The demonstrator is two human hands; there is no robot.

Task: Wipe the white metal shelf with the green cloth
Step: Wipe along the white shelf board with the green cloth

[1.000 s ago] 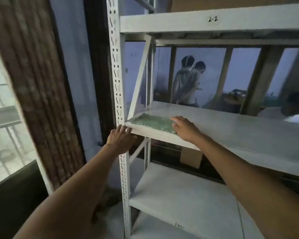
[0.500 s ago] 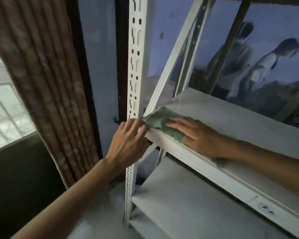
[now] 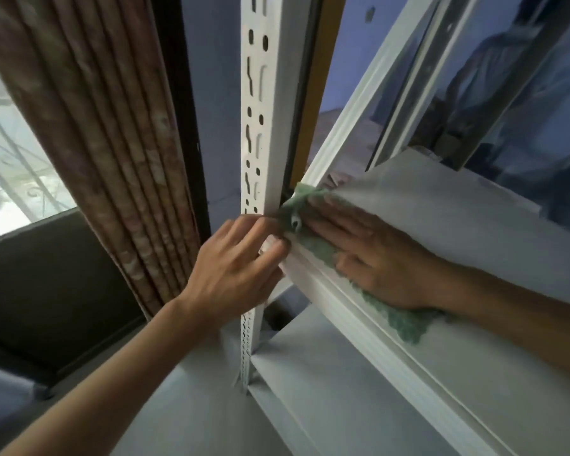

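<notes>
The white metal shelf runs from the centre to the right. A green cloth lies flat on its front left corner, reaching the corner post. My right hand lies palm down on the cloth, fingers stretched toward the corner, pressing it onto the board. My left hand is at the shelf's front left corner beside the slotted upright, fingertips pinching the cloth's corner edge where it hangs over the lip.
A pleated brownish curtain hangs at the left, with a window behind it. A lower white shelf sits beneath. A diagonal white brace rises from the corner. People stand in the background at right.
The view has closed in on the shelf corner. My right hand slid the cloth further into the corner, and my left hand's fingertips now pinch the cloth's edge.
</notes>
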